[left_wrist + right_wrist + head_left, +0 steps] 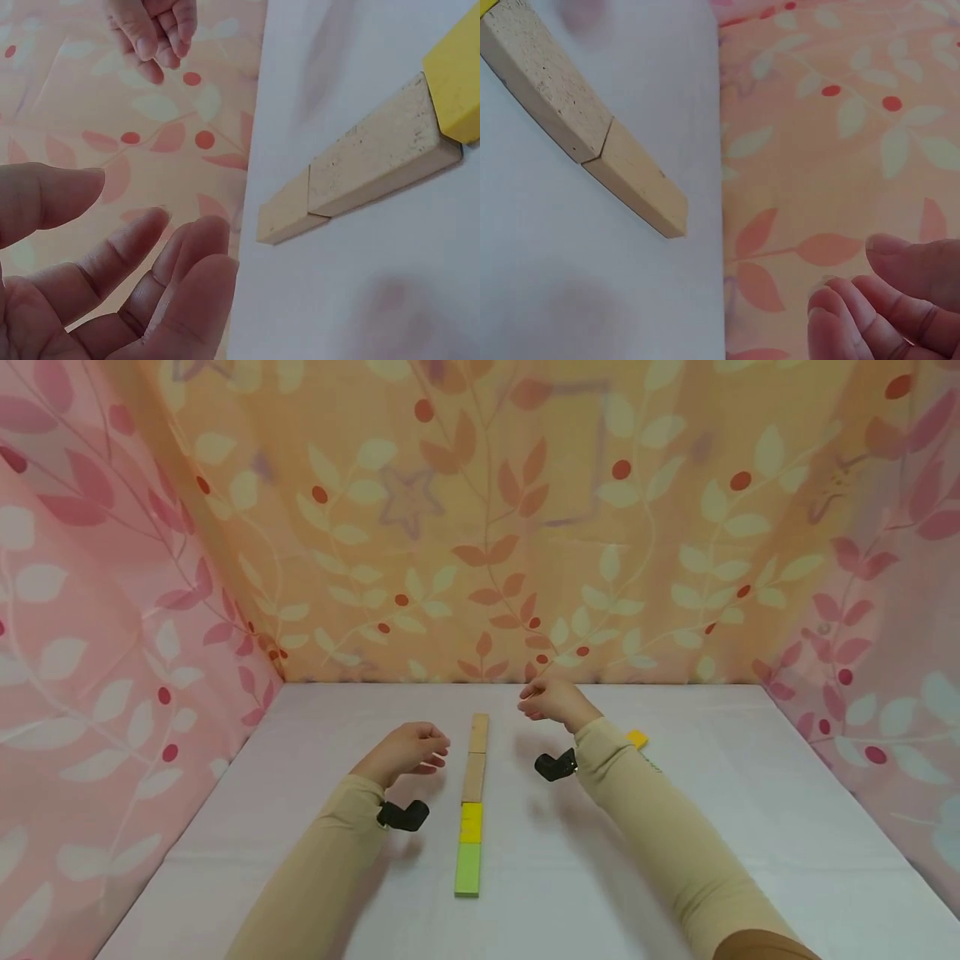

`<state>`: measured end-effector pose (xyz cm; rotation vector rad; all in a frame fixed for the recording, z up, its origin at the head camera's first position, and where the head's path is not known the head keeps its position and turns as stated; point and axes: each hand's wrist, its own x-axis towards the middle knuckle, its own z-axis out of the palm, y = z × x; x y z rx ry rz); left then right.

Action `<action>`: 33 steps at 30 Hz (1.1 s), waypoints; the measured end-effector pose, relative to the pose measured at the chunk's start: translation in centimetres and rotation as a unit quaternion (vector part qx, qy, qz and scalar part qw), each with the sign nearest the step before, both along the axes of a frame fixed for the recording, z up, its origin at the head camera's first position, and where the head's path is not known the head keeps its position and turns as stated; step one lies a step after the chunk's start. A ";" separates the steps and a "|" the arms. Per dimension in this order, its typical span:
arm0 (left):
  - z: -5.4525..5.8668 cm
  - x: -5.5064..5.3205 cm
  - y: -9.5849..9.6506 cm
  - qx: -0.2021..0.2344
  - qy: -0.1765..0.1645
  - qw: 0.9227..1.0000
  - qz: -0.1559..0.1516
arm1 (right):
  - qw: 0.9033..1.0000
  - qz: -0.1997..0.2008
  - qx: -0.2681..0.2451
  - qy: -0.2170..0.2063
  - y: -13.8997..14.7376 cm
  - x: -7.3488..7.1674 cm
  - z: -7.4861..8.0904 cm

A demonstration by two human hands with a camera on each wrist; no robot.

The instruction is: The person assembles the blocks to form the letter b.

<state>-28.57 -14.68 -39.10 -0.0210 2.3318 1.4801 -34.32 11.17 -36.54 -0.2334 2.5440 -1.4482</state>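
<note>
Four-sided wooden blocks lie end to end in one line on the white table. A green block [467,870] is at the near end, followed by a yellow block [471,822], a plain wooden block [474,777] and another plain block [478,732] at the far end. My left hand [408,749] hovers left of the plain blocks, fingers loosely bent and holding nothing. Right of the far end, my right hand [555,703] is raised over the table, empty, its fingers relaxed. Both wrist views show thumb and fingers apart from the blocks.
A small yellow-orange piece [637,740] lies on the table [337,893], partly hidden behind the right sleeve. A black wrist camera [405,815] juts from the left wrist, another [556,766] from the right. Leaf-patterned cloth [487,527] encloses the back and sides.
</note>
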 end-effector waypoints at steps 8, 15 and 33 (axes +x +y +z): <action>0.8 0.0 0.9 0.006 0.025 1.000 -0.010 | 1.000 0.009 -0.004 0.014 2.1 1.1 1.4; 0.9 -0.2 2.1 -0.002 0.053 0.998 -0.025 | 1.000 0.006 -0.004 0.010 4.1 2.2 2.3; 1.7 0.4 6.5 0.029 0.076 0.993 -0.081 | 0.998 -0.005 0.060 0.022 10.4 5.7 1.9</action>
